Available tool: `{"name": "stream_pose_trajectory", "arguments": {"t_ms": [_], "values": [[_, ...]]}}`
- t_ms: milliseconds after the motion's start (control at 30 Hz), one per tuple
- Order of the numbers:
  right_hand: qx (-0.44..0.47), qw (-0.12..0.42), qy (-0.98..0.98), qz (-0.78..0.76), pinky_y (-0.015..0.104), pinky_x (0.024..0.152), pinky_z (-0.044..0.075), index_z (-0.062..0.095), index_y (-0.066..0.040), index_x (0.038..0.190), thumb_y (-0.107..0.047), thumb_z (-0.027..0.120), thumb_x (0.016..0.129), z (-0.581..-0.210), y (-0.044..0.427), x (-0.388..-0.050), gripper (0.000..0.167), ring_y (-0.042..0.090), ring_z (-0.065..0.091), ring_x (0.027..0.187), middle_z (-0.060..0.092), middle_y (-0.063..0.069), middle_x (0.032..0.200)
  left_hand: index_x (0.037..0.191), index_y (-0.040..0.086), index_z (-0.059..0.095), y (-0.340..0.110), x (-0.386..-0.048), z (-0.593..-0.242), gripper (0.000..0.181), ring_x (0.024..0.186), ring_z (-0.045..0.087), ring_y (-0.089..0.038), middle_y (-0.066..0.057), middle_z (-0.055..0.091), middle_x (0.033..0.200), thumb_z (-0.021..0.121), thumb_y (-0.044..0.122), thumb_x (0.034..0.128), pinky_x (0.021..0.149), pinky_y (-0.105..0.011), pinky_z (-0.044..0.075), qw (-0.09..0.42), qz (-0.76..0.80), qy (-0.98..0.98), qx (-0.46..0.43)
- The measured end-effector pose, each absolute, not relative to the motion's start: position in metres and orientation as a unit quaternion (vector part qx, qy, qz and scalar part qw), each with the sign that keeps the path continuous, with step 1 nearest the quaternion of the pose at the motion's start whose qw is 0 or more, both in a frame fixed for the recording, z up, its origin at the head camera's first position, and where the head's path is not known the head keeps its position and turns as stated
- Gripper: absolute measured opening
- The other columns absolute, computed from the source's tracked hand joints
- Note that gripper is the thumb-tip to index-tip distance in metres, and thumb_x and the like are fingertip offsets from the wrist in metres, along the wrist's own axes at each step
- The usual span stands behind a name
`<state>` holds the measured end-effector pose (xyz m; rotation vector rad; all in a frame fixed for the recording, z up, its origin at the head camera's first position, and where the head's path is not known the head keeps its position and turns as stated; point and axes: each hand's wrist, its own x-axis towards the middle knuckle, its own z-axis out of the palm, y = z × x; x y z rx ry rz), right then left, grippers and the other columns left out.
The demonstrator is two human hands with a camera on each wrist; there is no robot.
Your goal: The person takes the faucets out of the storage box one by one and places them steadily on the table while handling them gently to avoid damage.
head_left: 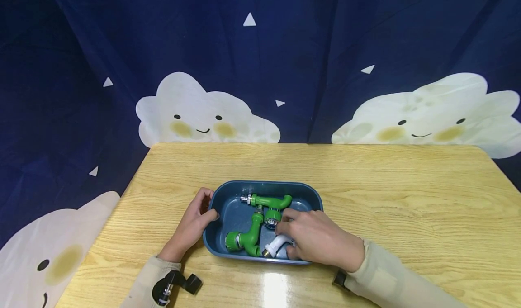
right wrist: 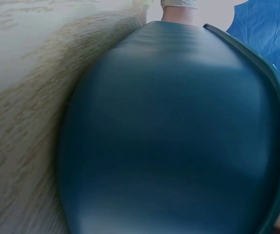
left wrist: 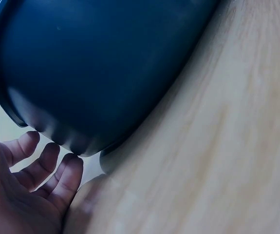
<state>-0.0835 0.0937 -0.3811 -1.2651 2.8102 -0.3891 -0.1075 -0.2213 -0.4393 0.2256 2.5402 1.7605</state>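
Tub of dark blue plastic point(head_left: 238, 217), oblong with rounded corners, at lower centre of the head view, standing on a pale wood-grain table point(head_left: 407, 186).
At the tub's left end, the left hand point(head_left: 191, 229) grips the rim, thumb over the inner edge, fingers curled against the outer wall. At lower left inside lies a bright green tap with a ribbed round handle point(head_left: 252, 235); above and right of it, a second bright green tap with a metal-tipped left end point(head_left: 266, 202). At lower right inside, a white tap point(head_left: 278, 243) points its brass-coloured end toward lower left. The right hand point(head_left: 319, 238) holds its other end between curled fingers and thumb; exact contact is hidden beneath the hand.
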Motion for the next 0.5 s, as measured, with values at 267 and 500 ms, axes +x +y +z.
{"name": "stream_pose_trajectory", "arguments": {"t_ms": [267,500], "values": [[-0.402,0.016,0.907,-0.126,0.026,0.051,0.038,0.076,-0.024,0.103,-0.021,0.08,0.074,-0.3819,0.0933,-0.0836,0.03,0.004,0.054,0.068,0.067,-0.006,0.098,0.111,0.002,0.049,-0.2216,-0.107,-0.4394,0.033,0.088,0.049,-0.014,-0.007,0.047,0.094,0.056,-0.002,0.0789,0.077,-0.025,0.041,0.023,0.569,0.819,0.072],[-0.4,0.016,0.908,-0.125,0.026,0.052,0.039,0.075,-0.022,0.105,-0.022,0.08,0.075,-0.3822,0.0934,-0.0835,0.031,0.005,0.053,0.068,0.066,-0.005,0.097,0.111,0.002,0.049,-0.2215,-0.107,-0.4392,0.033,0.088,0.049,-0.015,-0.007,0.048,0.095,0.056,-0.002,0.0791,0.077,-0.025,0.041,0.024,0.568,0.82,0.07]]}}
